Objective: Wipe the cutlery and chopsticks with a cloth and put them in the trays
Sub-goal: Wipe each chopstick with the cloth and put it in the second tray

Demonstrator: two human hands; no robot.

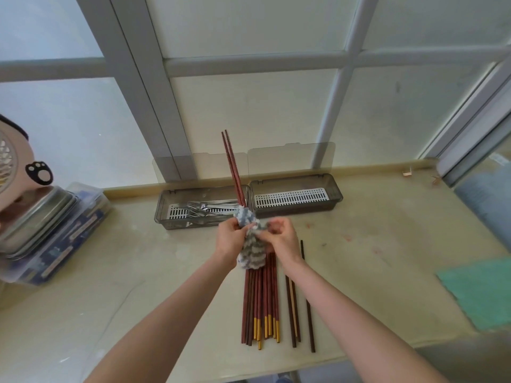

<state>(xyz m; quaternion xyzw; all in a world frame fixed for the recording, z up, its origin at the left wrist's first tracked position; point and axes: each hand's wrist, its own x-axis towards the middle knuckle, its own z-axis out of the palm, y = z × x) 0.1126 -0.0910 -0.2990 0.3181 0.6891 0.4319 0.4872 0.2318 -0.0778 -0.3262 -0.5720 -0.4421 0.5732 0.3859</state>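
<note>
Chopsticks (232, 164) (lower ends hidden in cloth (250, 246)) pinched by both hands' grip.

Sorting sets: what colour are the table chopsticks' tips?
Gold, on several chopsticks; head view.

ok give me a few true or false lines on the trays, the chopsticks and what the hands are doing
1. The left tray holds forks. True.
2. The right tray is full of chopsticks. False: only its white slotted insert shows.
3. Both hands hold the grey cloth around a pair of chopsticks. True: the left hand and right hand grip it.
4. No chopsticks remain on the table. False: a bundle of chopsticks lies below the hands.
5. Both tray lids are shut. False: both stand open.
</note>
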